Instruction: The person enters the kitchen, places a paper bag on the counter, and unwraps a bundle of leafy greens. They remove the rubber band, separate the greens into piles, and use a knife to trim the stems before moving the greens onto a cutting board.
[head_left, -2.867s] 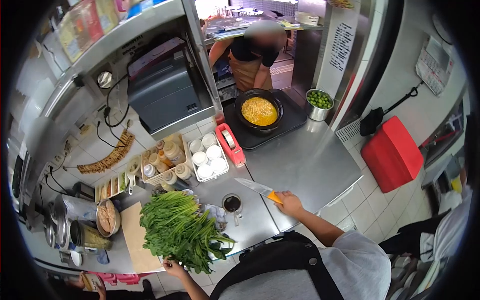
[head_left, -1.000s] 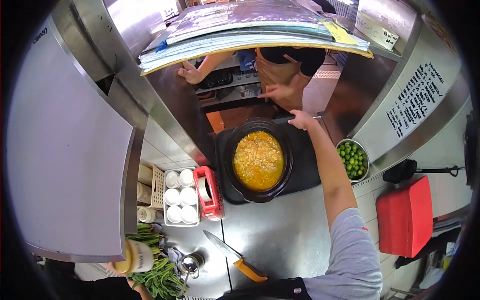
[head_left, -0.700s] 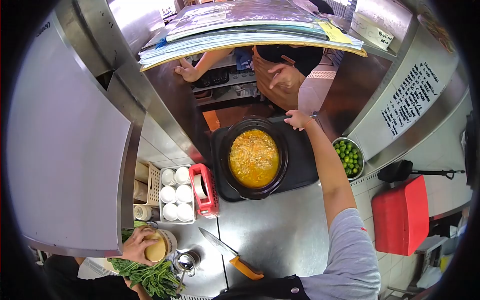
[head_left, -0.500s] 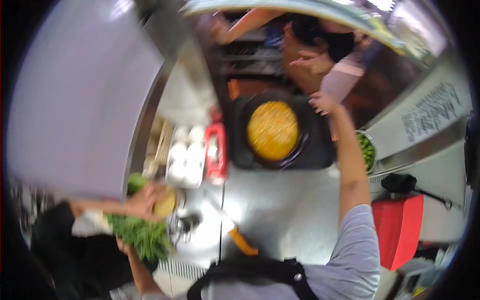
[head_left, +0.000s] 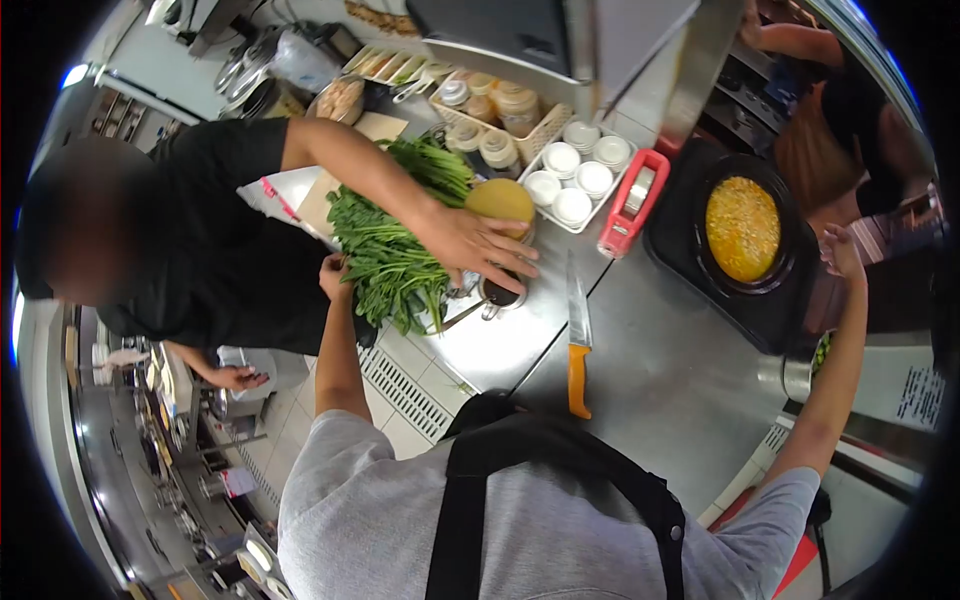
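My left hand (head_left: 336, 276) is closed at the edge of a big bunch of leafy greens (head_left: 390, 240), partly hidden by the leaves. My right hand (head_left: 840, 250) is beside the right edge of a black tray (head_left: 690, 270), fingers apart and holding nothing I can see. On that tray sits a dark round dish (head_left: 783, 200) of yellow-orange food (head_left: 742, 228). A co-worker's hand (head_left: 480, 245) stretches over the greens, above a small cup of dark liquid (head_left: 500, 292) and beside a yellow-lidded container (head_left: 502, 205).
An orange-handled knife (head_left: 578, 375) lies on the steel counter (head_left: 660, 350). Behind are a red tape dispenser (head_left: 635, 205), a white tray of lidded tubs (head_left: 590, 170) and a basket of bottles (head_left: 500, 120). The co-worker (head_left: 220, 230) stands at left; another person (head_left: 850, 110) is beyond the counter.
My view has swung left, so the tray and dish appear farther right. The co-worker's hand has moved off the yellow lid with its fingers spread. My right hand is off the tray's far corner.
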